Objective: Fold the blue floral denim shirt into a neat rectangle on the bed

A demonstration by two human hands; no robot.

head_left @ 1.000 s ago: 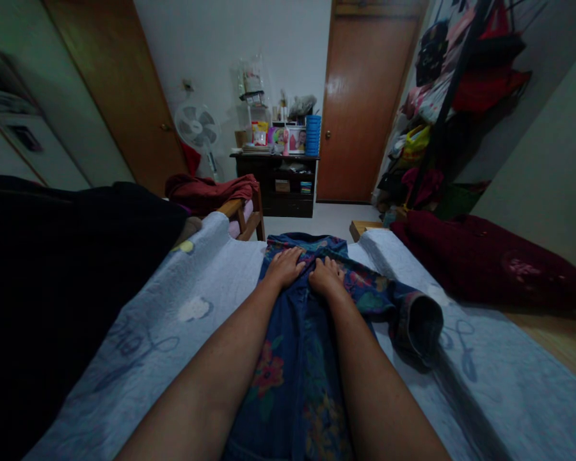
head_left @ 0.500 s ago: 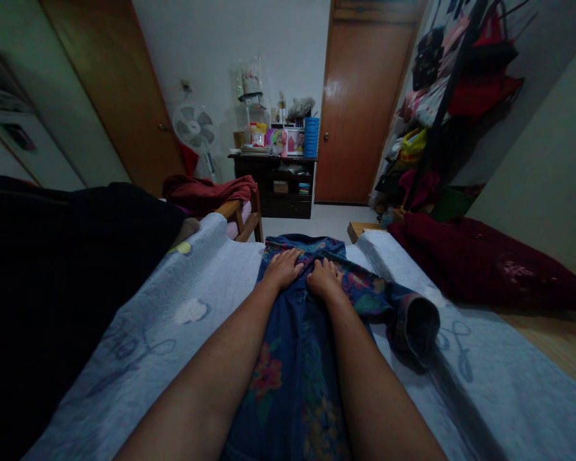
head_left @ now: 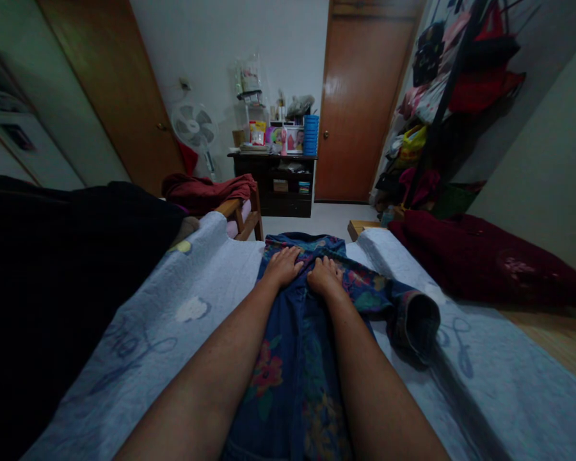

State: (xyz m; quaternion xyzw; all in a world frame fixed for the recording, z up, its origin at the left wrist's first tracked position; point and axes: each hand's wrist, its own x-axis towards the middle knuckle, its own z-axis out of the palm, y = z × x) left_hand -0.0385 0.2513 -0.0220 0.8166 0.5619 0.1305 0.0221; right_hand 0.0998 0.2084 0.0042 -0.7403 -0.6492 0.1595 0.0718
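Observation:
A blue denim garment with red and yellow flowers [head_left: 297,346] lies on the pale blue bed cover [head_left: 173,346]. My left hand [head_left: 283,266] rests on its upper part, palm down with fingers spread. Just to the right, my right hand [head_left: 324,275] presses on the cloth near the base of the sleeve, its fingers partly bent but apart. That sleeve stretches out to the right and ends in an open, round cuff [head_left: 420,326]. Both palms are hidden against the fabric.
Black cloth [head_left: 67,275] covers the left side. A dark red cushion [head_left: 489,262] lies at the right. Beyond the bed are a wooden chair with red cloth [head_left: 211,192], a fan [head_left: 194,126], a dark cabinet [head_left: 264,192] and hanging bags [head_left: 484,89].

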